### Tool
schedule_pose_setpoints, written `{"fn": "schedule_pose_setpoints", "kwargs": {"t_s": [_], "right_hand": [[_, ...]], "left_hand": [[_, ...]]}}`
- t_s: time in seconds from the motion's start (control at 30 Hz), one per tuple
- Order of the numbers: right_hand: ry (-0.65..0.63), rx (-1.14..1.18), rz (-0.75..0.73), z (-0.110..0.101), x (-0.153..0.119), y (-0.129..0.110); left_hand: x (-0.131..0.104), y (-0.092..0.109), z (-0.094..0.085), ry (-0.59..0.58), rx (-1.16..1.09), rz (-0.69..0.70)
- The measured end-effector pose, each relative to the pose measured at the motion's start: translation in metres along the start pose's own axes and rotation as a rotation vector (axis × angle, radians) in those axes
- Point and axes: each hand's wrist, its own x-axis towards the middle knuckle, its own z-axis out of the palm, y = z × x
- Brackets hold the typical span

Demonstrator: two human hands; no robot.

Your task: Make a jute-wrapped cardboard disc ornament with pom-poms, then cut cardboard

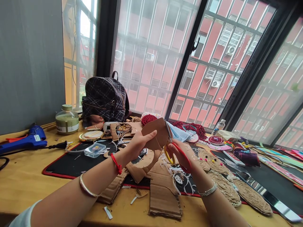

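Note:
My left hand grips a piece of brown cardboard with a rounded edge, the thumb lying on its face. In my right hand is a pair of scissors with red and yellow handles. Their blades point up along the right edge of the cardboard. Whether the blades are cutting into it, I cannot tell. Below my hands lies a cardboard ring with a round opening. A cardboard strip and curled white paper scraps are on the table under my right hand.
A blue glue gun, a lidded jar and a plaid backpack stand at the left. Coiled rope pieces and a phone lie at the right. Dark red yarn sits near the window. A clear box rests on the black mat.

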Motion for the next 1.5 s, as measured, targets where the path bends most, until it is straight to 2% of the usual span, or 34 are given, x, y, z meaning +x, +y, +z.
{"fn": "schedule_pose_setpoints", "kwargs": {"t_s": [0.07,0.2,0.3,0.43,0.57,1.0,1.13,1.37,1.5], "right_hand": [[-0.004,-0.037,0.019,-0.001,0.000,-0.002],[-0.023,-0.154,0.083,-0.008,-0.001,-0.004],[-0.075,-0.115,0.086,-0.014,-0.001,0.002],[-0.196,-0.054,0.012,-0.021,-0.001,0.011],[-0.259,-0.128,-0.036,-0.025,-0.002,0.011],[-0.125,-0.201,0.062,-0.009,-0.002,-0.014],[-0.114,-0.211,0.078,-0.009,-0.001,-0.017],[-0.109,-0.154,0.107,-0.011,-0.004,-0.010],[-0.177,-0.168,0.005,-0.018,-0.002,0.003]], "left_hand": [[0.001,-0.002,0.002,0.066,-0.012,0.003],[0.001,0.002,0.002,0.058,-0.008,-0.051],[0.001,0.007,0.000,0.052,-0.005,-0.054],[0.001,0.012,-0.003,-0.028,0.039,-0.114],[0.002,0.011,-0.007,-0.111,0.117,-0.163],[0.002,0.013,-0.013,-0.172,0.087,-0.166],[0.001,0.017,-0.013,-0.158,0.113,-0.175],[0.001,0.021,-0.016,-0.169,0.180,-0.164],[0.002,0.017,-0.019,-0.181,0.237,-0.144]]}}
